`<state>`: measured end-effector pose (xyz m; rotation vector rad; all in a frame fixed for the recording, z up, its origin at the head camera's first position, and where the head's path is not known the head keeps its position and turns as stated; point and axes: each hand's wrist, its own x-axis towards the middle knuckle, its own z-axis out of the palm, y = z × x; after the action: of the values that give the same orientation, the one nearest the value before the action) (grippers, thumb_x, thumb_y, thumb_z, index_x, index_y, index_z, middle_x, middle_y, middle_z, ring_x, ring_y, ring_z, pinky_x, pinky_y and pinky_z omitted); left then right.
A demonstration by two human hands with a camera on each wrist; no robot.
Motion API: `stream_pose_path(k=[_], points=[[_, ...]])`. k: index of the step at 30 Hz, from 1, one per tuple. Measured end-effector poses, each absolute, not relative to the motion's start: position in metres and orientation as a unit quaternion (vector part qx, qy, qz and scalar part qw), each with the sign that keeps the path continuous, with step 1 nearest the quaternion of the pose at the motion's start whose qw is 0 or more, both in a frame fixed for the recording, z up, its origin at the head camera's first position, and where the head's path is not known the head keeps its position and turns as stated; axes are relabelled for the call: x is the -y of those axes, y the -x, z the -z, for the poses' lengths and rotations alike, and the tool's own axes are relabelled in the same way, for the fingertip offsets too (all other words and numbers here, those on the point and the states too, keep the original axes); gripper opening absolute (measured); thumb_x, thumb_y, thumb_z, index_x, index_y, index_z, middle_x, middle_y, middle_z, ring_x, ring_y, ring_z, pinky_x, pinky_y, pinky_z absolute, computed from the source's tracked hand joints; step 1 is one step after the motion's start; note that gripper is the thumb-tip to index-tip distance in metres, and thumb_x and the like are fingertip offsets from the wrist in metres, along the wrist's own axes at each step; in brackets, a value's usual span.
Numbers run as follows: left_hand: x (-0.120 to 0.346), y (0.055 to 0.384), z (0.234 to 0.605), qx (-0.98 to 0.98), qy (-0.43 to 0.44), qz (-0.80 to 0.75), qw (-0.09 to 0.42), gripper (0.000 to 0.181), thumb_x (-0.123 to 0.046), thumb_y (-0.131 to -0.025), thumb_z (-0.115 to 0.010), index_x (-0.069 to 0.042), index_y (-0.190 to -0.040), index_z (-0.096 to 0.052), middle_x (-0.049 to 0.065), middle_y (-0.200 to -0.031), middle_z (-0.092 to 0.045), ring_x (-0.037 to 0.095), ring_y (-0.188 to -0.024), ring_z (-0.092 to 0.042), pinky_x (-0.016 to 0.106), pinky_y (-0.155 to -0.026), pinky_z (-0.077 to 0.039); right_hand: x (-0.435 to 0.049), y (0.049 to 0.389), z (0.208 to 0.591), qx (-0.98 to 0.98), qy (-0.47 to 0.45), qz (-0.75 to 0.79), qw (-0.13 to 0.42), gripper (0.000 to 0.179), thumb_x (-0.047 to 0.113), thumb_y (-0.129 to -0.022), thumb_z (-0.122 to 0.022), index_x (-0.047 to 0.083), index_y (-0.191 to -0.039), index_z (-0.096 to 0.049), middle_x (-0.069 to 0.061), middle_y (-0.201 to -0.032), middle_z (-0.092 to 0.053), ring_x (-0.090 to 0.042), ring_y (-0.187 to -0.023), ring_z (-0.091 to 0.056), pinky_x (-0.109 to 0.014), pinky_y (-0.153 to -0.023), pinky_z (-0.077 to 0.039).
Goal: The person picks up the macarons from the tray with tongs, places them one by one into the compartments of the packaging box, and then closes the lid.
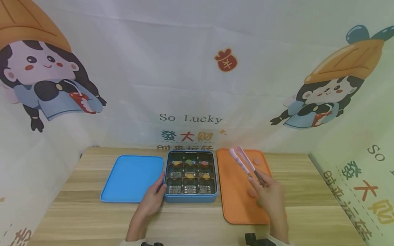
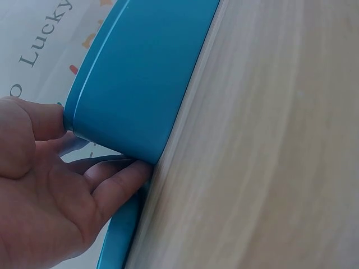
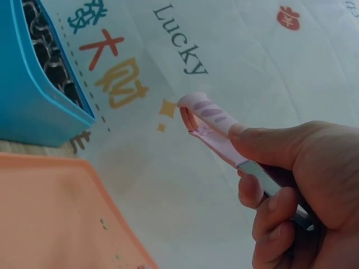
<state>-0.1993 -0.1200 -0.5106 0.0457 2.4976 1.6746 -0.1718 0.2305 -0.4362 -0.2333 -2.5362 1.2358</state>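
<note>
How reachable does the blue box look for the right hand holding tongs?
Probably yes: the blue box is uncovered, and nothing seems to stand between it and the tongs in the right hand.

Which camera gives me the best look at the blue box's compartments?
The head view: it looks down into the blue box, showing all nine compartments. The right wrist view catches a sliver of them; the left wrist view shows only the box's outside.
</note>
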Motion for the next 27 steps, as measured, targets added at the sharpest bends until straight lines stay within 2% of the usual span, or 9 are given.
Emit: stream_pose_path(k=[3, 8, 14, 19, 27], points=[[0.12, 0.199, 0.511, -0.828, -0.014, -0.556, 0.068, 0.056, -0.016, -0.107, -0.038, -0.008, -0.158, -0.018, 0.021, -0.162, -0.019, 0.039, -0.149, -0.016, 0.053, -0.121, -0.016, -0.227, 0.173, 0.436, 0.88, 0.087, -0.44, 0.153, 0.04, 0.02, -0.088, -0.077, 0.003, -0.123, -0.07, -0.005, -0.072, -0.057, -0.004, -0.046, -0.033, -0.018, -0.039, -0.029], [0.12, 0.199, 0.512, -0.827, -0.011, -0.557, 0.07, 0.056, -0.017, -0.107, -0.038, -0.009, -0.159, -0.018, 0.022, -0.162, -0.019, 0.04, -0.149, -0.016, 0.054, -0.121, -0.016, -0.222, 0.174, 0.439, 0.869, 0.074, -0.454, 0.18, 0.04, 0.017, -0.086, -0.078, 0.001, -0.122, -0.07, -0.004, -0.068, -0.055, -0.003, -0.043, -0.032, -0.016, -0.036, -0.029], [0.12, 0.2, 0.511, -0.829, -0.015, -0.555, 0.067, 0.056, -0.016, -0.107, -0.038, -0.008, -0.158, -0.019, 0.021, -0.162, -0.019, 0.04, -0.149, -0.016, 0.054, -0.121, -0.016, -0.214, 0.176, 0.442, 0.867, 0.046, -0.453, 0.201, 0.04, 0.016, -0.085, -0.079, 0.001, -0.121, -0.071, -0.003, -0.063, -0.056, -0.001, -0.039, -0.035, -0.016, -0.034, -0.026], [0.119, 0.201, 0.511, -0.829, -0.015, -0.555, 0.066, 0.056, -0.016, -0.107, -0.038, -0.007, -0.158, -0.019, 0.021, -0.162, -0.019, 0.039, -0.15, -0.016, 0.054, -0.121, -0.016, -0.209, 0.178, 0.444, 0.875, 0.033, -0.429, 0.221, 0.038, 0.016, -0.083, -0.08, 0.002, -0.118, -0.072, -0.002, -0.064, -0.056, 0.001, -0.042, -0.029, -0.015, -0.036, -0.022], [0.12, 0.2, 0.512, -0.827, -0.017, -0.558, 0.067, 0.056, -0.016, -0.107, -0.038, -0.008, -0.159, -0.018, 0.021, -0.162, -0.019, 0.039, -0.149, -0.016, 0.053, -0.121, -0.016, -0.199, 0.179, 0.444, 0.874, 0.03, -0.437, 0.211, 0.039, 0.018, -0.084, -0.08, 0.004, -0.12, -0.072, -0.001, -0.066, -0.056, 0.001, -0.045, -0.027, -0.015, -0.038, -0.021]])
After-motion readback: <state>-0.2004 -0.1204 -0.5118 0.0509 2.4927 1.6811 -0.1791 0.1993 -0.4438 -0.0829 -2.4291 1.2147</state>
